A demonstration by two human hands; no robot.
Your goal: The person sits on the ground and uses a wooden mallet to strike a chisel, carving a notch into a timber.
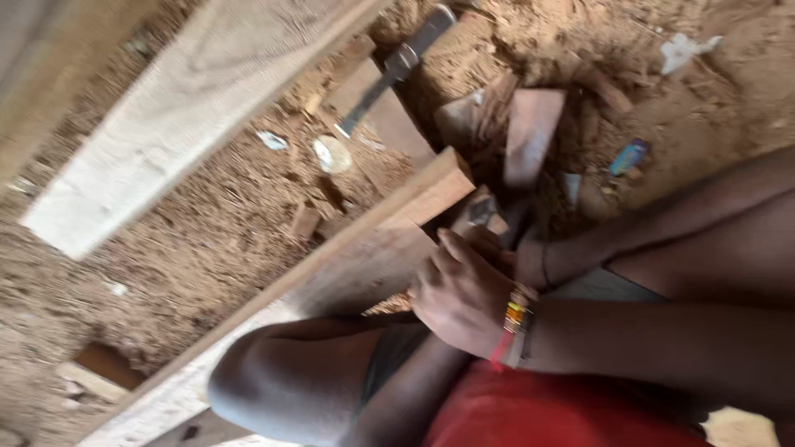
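A long reddish wooden plank (364, 248) runs diagonally from lower left to its cut end near the middle. My left hand (460, 290), with a beaded bracelet at the wrist, curls over the plank close to that end. My right hand (501, 248), with a thin dark band on its wrist, is mostly hidden behind the left one. It seems to grip a small dark metal tool (481, 210) at the plank's end. My bent knee (273, 385) and red shorts (546, 414) fill the bottom of the view.
A pale wide board (182, 116) lies at the upper left. A chisel with a metal blade (389, 79) rests on an offcut. Several wood offcuts (530, 132) and scraps lie on sawdust-covered ground (190, 248). A small blue object (628, 157) lies at the right.
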